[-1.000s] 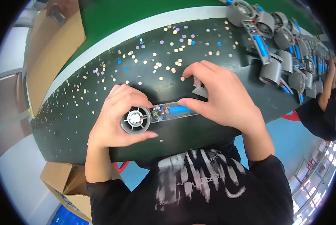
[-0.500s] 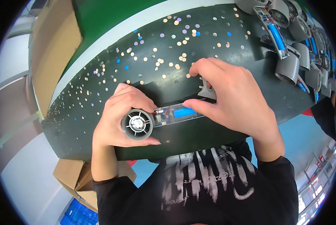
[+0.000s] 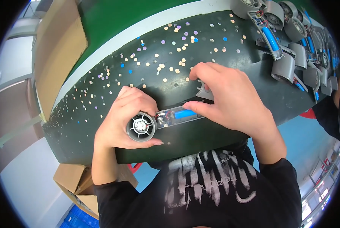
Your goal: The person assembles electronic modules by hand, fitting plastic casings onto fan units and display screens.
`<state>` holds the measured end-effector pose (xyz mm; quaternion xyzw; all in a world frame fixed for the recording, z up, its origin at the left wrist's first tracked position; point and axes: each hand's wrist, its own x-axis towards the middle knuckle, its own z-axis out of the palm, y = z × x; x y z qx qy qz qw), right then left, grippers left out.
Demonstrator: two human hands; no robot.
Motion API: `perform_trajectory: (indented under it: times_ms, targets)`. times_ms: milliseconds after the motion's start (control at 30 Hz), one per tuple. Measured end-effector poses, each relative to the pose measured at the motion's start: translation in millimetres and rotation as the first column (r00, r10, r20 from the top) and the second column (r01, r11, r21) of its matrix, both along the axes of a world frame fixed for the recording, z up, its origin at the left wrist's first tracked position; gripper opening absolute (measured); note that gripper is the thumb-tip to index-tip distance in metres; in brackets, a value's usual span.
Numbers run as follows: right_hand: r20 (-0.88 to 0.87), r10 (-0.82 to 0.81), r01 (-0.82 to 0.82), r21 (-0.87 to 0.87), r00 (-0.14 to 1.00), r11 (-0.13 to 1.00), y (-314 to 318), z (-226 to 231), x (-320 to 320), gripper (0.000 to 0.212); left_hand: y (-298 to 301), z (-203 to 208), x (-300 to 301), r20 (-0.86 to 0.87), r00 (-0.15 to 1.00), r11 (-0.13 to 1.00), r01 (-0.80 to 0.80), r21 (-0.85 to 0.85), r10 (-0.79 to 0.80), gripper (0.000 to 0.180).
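My left hand (image 3: 116,119) is wrapped round the round grey head of a small handheld fan (image 3: 142,127), whose spoked face points up. The fan's handle stretches to the right with its casing open. Inside lie a circuit board with a small display (image 3: 163,119) and a blue cylindrical battery (image 3: 184,113). My right hand (image 3: 232,97) arches over the handle's far end, its thumb by the battery. A curved, notched grey plastic piece (image 3: 203,92) shows between that thumb and the bent fingers; the fingers partly hide it.
Many small round stickers (image 3: 159,67) are scattered over the dark table (image 3: 177,140). Other grey fans with open handles (image 3: 284,66) are heaped at the far right. A cardboard sheet (image 3: 60,49) stands at the left, and an open cardboard box (image 3: 73,178) sits below the table edge.
The view has shifted slightly, so the fan heap and stickers appear a little further left. My hands keep nearly the same hold; the grey piece has moved slightly left with my right fingers.
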<state>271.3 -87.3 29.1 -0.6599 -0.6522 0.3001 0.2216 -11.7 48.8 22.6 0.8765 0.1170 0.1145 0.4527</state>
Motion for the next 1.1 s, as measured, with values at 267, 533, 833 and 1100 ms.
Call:
perform_trajectory:
  times_ms: [267,533,833,1100]
  targets:
    - [-0.063,0.023,-0.019,0.059,0.998,0.998,-6.0,-1.5,-1.3,0.044,4.0,30.2,11.8,-0.248,0.961,0.98,0.159,0.121,-0.126,0.064]
    - [-0.249,0.075,-0.093,-0.061,0.966,0.994,-8.8,6.7,3.8,0.031,-20.2,26.7,6.4,-0.166,0.981,0.964,0.137,0.228,-0.1,0.048]
    - [-0.314,0.187,-0.137,0.175,0.931,0.975,-14.8,3.9,-14.5,0.033,-39.1,22.0,-5.0,-0.059,0.998,0.922,-0.007,0.387,0.033,0.041]
    - [0.15,0.363,-0.384,0.541,0.92,0.748,-49.1,-17.5,1.3,0.035,-45.6,9.5,-9.1,-0.019,1.0,0.853,0.022,0.522,-0.014,0.057]
